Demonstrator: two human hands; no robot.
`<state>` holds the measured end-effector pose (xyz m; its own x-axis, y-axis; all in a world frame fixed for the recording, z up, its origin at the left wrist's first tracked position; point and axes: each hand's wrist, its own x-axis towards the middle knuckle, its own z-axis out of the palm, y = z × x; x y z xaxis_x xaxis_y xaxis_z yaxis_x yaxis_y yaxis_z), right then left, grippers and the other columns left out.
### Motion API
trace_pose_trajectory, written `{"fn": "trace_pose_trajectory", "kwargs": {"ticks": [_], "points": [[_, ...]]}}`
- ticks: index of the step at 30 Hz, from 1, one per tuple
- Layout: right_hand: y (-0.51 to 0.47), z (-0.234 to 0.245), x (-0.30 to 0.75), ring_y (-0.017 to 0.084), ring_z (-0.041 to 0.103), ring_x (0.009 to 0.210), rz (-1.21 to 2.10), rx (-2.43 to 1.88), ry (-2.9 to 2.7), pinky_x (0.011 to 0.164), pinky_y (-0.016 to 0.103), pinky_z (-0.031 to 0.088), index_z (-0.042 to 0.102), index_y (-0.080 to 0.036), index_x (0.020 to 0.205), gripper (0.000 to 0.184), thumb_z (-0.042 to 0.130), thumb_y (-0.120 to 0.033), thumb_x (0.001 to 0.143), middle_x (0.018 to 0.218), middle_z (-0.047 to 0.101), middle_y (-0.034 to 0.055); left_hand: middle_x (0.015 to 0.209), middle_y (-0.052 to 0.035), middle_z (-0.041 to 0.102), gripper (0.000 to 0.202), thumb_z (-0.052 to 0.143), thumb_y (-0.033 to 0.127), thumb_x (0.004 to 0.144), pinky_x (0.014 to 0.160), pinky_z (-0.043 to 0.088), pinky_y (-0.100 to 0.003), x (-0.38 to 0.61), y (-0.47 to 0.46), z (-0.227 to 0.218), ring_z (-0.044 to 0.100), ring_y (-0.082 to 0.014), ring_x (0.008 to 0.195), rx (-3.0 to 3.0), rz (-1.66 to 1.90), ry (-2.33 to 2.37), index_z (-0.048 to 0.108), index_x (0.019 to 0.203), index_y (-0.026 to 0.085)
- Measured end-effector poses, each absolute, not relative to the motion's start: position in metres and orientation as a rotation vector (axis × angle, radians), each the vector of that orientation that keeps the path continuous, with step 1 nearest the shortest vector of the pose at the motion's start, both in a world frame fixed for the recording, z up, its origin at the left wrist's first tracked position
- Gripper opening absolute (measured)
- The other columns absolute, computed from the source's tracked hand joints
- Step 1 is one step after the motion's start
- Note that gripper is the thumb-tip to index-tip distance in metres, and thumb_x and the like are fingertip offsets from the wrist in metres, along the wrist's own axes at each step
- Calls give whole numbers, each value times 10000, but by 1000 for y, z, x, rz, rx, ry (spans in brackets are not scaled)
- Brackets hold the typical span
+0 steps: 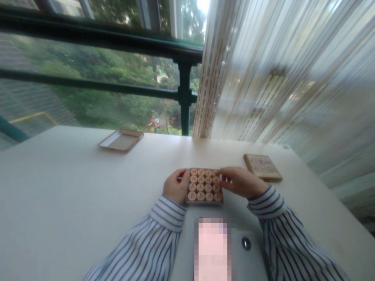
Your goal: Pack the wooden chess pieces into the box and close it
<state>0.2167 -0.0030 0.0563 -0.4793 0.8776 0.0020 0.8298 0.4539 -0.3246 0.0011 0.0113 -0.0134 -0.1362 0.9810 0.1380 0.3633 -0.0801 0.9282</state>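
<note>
A small open box [205, 203] full of round Chinese chess pieces [200, 187] sits on the white table in front of me. The pale wooden pieces lie in neat rows with red characters facing up. My left hand [175, 185] is closed on the left side of the box, thumb along its edge. At the upper right corner, my right hand [241, 181] has its bent fingers on a chess piece, partly covering it. The right thumb is close to the box's right side.
A shallow tray-like lid [120, 140] lies at the table's far left. To the right rests a flat box with printed writing [263, 168]. Nearer me are a pixelated phone-like object [213, 249] and a dark oval thing [246, 244]. Behind stand a green railing [184, 93] and string curtains [249, 97].
</note>
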Motion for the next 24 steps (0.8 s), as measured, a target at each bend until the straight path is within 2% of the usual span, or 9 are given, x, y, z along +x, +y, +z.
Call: {"fn": "trace_pose_trajectory", "kwargs": {"ticks": [4, 7, 12, 15, 19, 24], "points": [[-9, 47, 218, 128, 562, 703, 389, -1515, -2377, 667, 254, 416, 569, -220, 1066, 303, 493, -324, 793, 820, 641, 26, 780, -39, 680, 333, 509, 434, 712, 591, 475, -251, 1, 10, -13, 606, -160, 661, 1465, 1224, 1553, 656, 850, 170], [-17, 38, 220, 142, 566, 736, 315, -1586, -2204, 716, 277, 422, 566, -183, 1072, 303, 460, -267, 801, 832, 643, 46, 795, -47, 684, 345, 516, 422, 703, 615, 488, -264, 0, 9, -14, 616, -165, 677, 1425, 1224, 1556, 652, 888, 166], [-30, 18, 222, 154, 586, 666, 490, -1722, -1978, 648, 278, 448, 555, -143, 1110, 360, 402, -290, 820, 774, 665, 52, 943, -76, 669, 372, 520, 405, 705, 784, 481, -300, -8, 4, -22, 619, -181, 841, 1456, 1246, 1484, 638, 949, 149], [-32, 9, 219, 181, 605, 822, 568, -1734, -1967, 730, 288, 452, 557, -126, 1128, 385, 399, -294, 820, 909, 669, 90, 978, -74, 662, 383, 524, 400, 704, 853, 455, -313, -12, -1, -24, 604, -189, 912, 1481, 1212, 1476, 632, 978, 154], [-31, 5, 215, 202, 578, 962, 619, -1719, -1971, 816, 312, 437, 555, -144, 1138, 381, 388, -295, 830, 1056, 632, 101, 973, -71, 667, 385, 529, 399, 696, 859, 457, -330, -12, -6, -21, 606, -200, 922, 1474, 1169, 1474, 637, 978, 159], [-31, 6, 212, 201, 600, 917, 667, -1686, -1974, 785, 316, 454, 550, -176, 1147, 375, 375, -314, 845, 1029, 646, 85, 959, -66, 674, 378, 515, 392, 712, 835, 472, -331, -9, -9, -17, 611, -207, 913, 1501, 1140, 1474, 640, 983, 160]]}}
